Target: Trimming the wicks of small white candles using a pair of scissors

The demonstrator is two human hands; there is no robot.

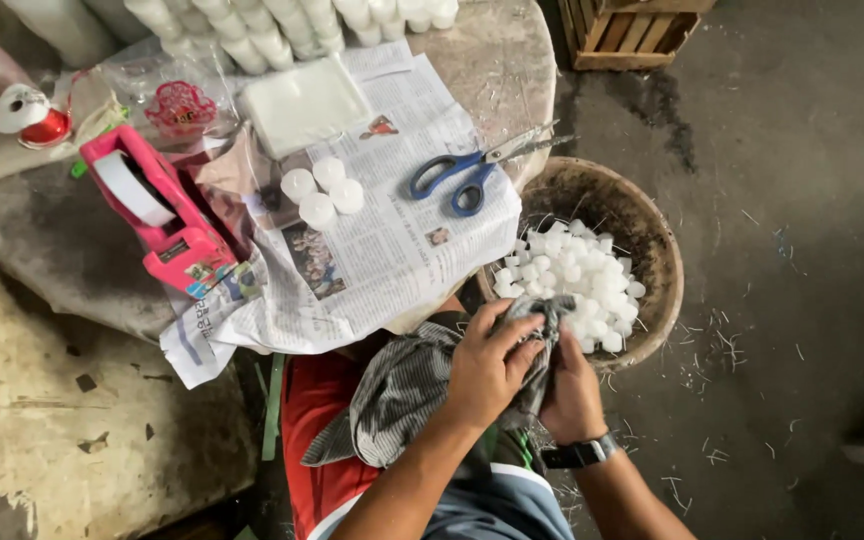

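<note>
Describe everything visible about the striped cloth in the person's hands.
The cloth is soft, crumpled fabric with fine grey and white stripes. It drapes over the person's lap, bunched at the upper end. The left hand presses on top of the bunch; the right hand grips it from beneath, beside the basket of white pieces.

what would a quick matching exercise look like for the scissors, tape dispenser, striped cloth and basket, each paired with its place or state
Things:
1. scissors
2. tape dispenser
3. striped cloth
4. basket

Places or states:
A. on the floor, holding small white candles
B. in the grip of the left hand and right hand
C. pink, at the table's left side
D. blue-handled, lying on the newspaper

Pairs: 1-D, 2-C, 3-B, 4-A
</note>
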